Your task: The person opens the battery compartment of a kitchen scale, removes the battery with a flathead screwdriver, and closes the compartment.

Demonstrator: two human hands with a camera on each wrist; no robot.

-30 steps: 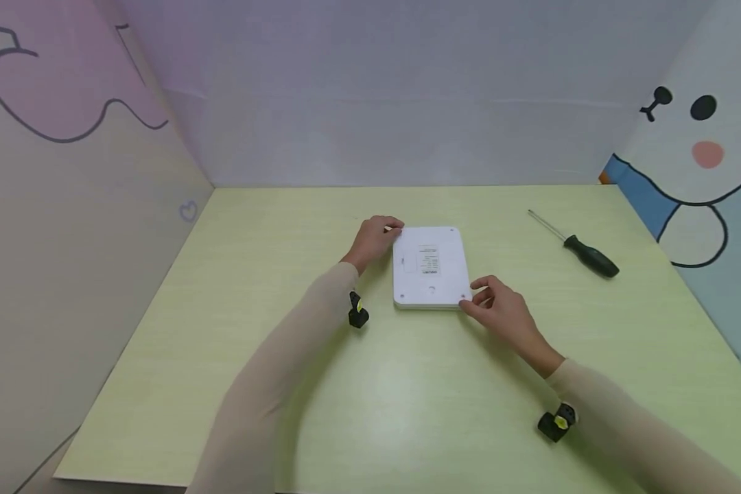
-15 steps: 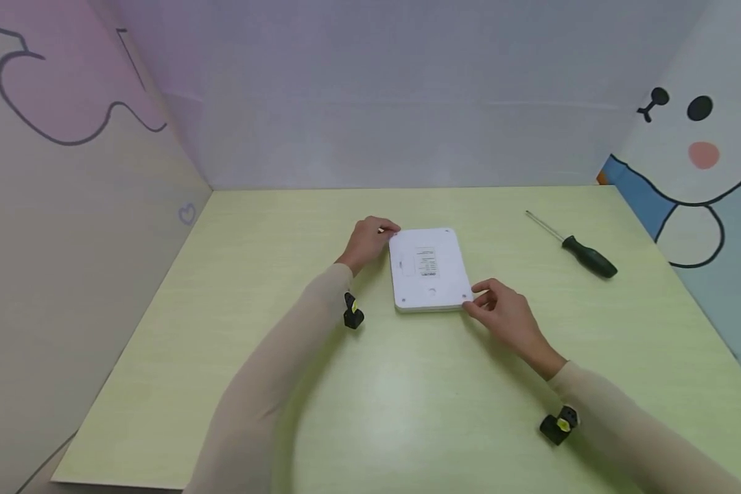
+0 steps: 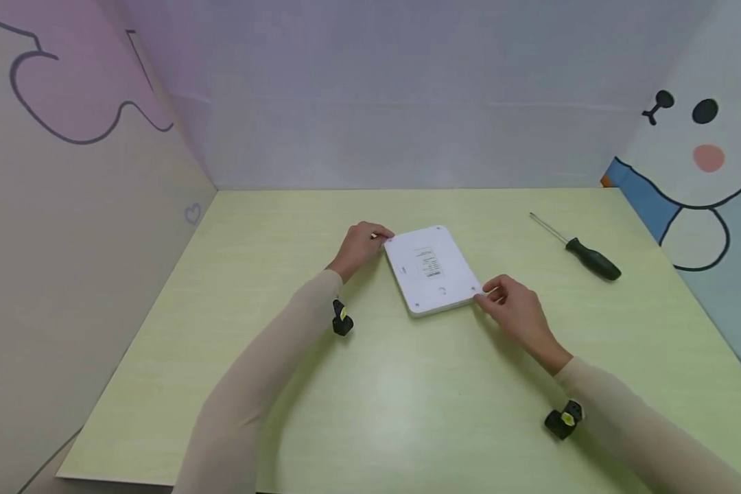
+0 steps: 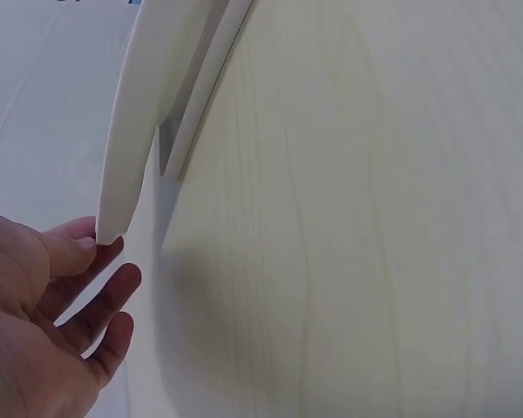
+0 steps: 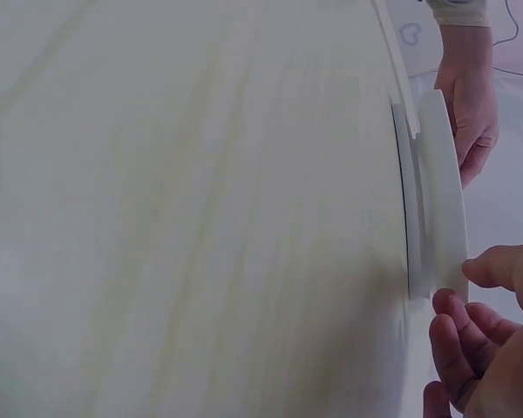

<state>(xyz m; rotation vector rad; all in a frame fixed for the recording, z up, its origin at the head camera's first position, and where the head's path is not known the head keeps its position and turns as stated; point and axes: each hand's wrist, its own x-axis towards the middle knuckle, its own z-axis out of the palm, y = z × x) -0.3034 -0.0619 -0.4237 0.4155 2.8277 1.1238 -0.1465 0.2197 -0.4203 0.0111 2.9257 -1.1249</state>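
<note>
A flat white rectangular device [image 3: 416, 271] with rounded corners lies slantwise on the table, its printed label [image 3: 431, 262] and small corner screws facing up. At its far left corner, my left hand [image 3: 357, 248] pinches the edge between thumb and fingers. My right hand [image 3: 519, 314] pinches the near right corner. From the side, in the left wrist view, the device's white edge [image 4: 132, 131] sits between thumb and forefinger, with a thinner layer beneath. The right wrist view has the curved white edge [image 5: 444, 192] between thumb and fingertips. What the device is cannot be told.
A screwdriver [image 3: 593, 261] with a black handle lies to the right, tip pointing away to the left. The pale yellow-green table [image 3: 370, 412] is bordered by a back wall [image 3: 370, 96] and printed side panels. Each forearm carries a small black wrist camera [image 3: 342, 318].
The white device has turned counterclockwise on the table. The left hand has shifted slightly left with its far corner, and the right hand right and a little away with the near corner.
</note>
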